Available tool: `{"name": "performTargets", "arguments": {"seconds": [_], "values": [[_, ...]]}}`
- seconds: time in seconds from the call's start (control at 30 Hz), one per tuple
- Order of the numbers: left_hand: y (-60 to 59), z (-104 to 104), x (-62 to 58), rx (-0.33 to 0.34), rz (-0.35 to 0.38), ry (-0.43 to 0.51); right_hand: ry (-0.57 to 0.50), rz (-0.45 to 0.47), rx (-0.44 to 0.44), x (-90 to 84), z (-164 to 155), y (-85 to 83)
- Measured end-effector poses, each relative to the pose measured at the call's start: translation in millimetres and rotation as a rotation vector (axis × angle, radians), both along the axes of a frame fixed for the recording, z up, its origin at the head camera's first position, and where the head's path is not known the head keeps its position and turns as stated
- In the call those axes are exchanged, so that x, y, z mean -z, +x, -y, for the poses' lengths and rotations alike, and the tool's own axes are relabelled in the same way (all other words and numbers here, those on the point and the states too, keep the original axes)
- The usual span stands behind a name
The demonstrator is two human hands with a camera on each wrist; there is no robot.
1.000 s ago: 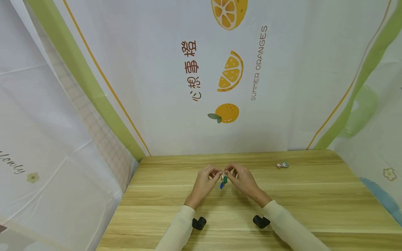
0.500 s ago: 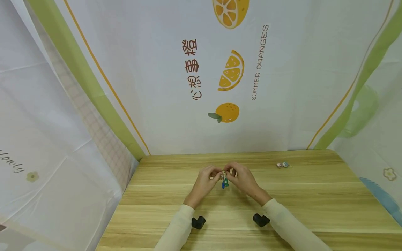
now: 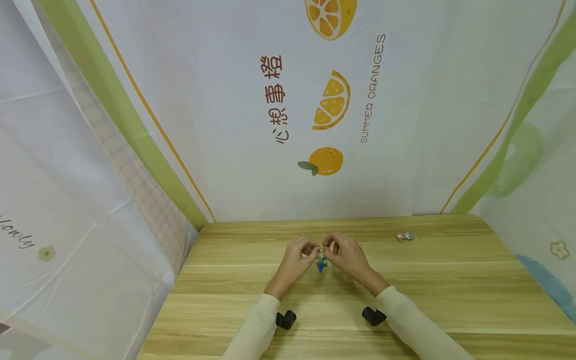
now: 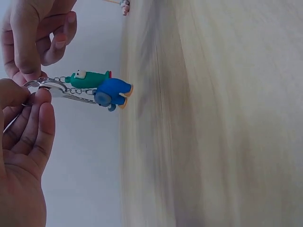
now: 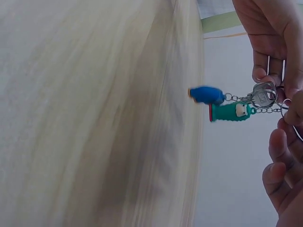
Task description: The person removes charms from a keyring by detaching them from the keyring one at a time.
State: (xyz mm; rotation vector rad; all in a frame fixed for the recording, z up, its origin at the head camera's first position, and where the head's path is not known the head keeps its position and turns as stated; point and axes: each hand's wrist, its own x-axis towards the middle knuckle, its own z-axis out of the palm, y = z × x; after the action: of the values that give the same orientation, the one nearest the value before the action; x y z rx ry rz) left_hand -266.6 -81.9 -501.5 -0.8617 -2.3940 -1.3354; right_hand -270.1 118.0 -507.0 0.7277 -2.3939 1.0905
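Note:
Above the middle of the wooden table [image 3: 450,285], both hands hold a small metal key ring [image 4: 40,86]. A key [image 5: 263,94] and two short chains hang from it, one with a green charm [image 4: 88,79] and one with a blue charm [image 4: 112,93]. My left hand [image 3: 309,250] pinches the ring from the left with thumb and forefinger. From the right, my right hand [image 3: 331,248] pinches it with curled fingers. The charms [image 3: 321,261] dangle between the hands, just above the tabletop. In the right wrist view the blue charm [image 5: 207,94] and green charm [image 5: 232,112] hang free.
A small pale trinket [image 3: 406,236] lies on the table at the far right. Black wrist mounts [image 3: 285,319] [image 3: 373,316] sit under both cream sleeves. A printed cloth backdrop with oranges [image 3: 326,161] closes off the table's far edge and both sides.
The hands have stayed in place and shifted their fingers slightly on the ring. The charms have swung a little and hang more closely together.

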Motion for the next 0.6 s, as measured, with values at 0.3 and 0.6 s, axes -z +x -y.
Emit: {"name": "performTargets", "arguments": {"seconds": [0.3,0.6], "values": [[1.4,-2.5,1.6,-0.005,0.043,0.0,0.013,-0.018,0.033,1.5,0.3,0.6],[1.3,-2.3,0.1,-0.002,0.069,-0.026,0.029,-0.075,0.052,3.6,1.2,-0.5]]}}
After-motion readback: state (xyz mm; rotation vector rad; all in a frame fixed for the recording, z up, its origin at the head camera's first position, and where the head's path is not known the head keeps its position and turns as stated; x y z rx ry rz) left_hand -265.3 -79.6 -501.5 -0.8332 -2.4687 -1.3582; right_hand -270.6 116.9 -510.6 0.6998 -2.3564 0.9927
